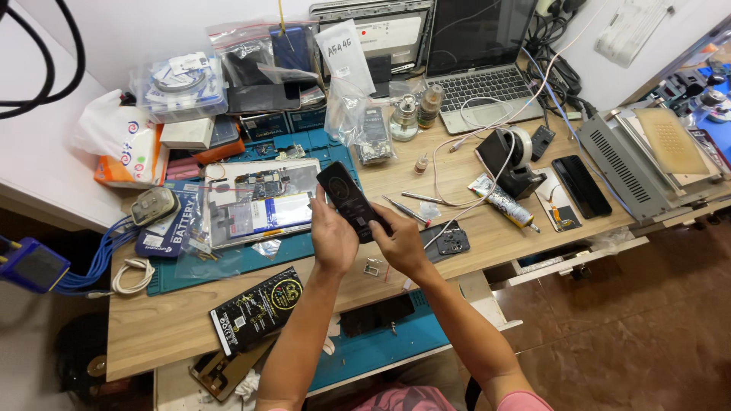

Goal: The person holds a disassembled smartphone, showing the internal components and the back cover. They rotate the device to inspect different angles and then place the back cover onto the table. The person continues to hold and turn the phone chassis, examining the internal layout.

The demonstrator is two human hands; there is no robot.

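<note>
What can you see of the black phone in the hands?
The phone is a slim black slab, dark glossy side facing up, no picture showing on it. It is held tilted above the wooden desk, top end pointing away. The left hand grips its lower left edge; the right hand grips its lower right.

Wooden workbench [175, 320], white wall [145, 30], brown floor [640, 304]

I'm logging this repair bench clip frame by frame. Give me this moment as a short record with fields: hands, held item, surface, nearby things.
left hand: left hand grips the lower left edge of the black phone
right hand: right hand holds its lower right edge
held item: dark slab, raised above the bench, tilted
surface: wooden bench with a blue mat
nearby: opened tablet to the left; tweezers and glue tube to the right; laptop behind
</note>
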